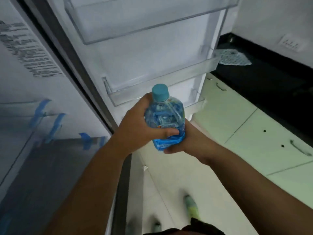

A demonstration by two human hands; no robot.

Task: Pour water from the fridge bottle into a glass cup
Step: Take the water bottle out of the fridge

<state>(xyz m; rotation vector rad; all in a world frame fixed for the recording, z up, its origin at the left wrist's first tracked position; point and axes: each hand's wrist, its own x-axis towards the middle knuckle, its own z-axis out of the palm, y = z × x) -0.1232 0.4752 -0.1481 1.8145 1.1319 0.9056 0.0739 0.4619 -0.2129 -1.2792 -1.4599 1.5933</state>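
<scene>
A clear plastic water bottle (165, 114) with a teal cap and a blue label is held upright in front of the open fridge door. My left hand (137, 128) wraps its left side, thumb across the label. My right hand (191, 139) cups the bottle's lower right side and base from underneath. The cap is on. No glass cup shows in this view.
The open fridge door (149, 53) carries clear door shelves behind the bottle. A dark countertop (264, 77) with a mesh cloth (232, 58) runs at right, above pale green cabinet fronts (250, 133). The fridge's grey side panel (33, 116) fills the left. White floor lies below.
</scene>
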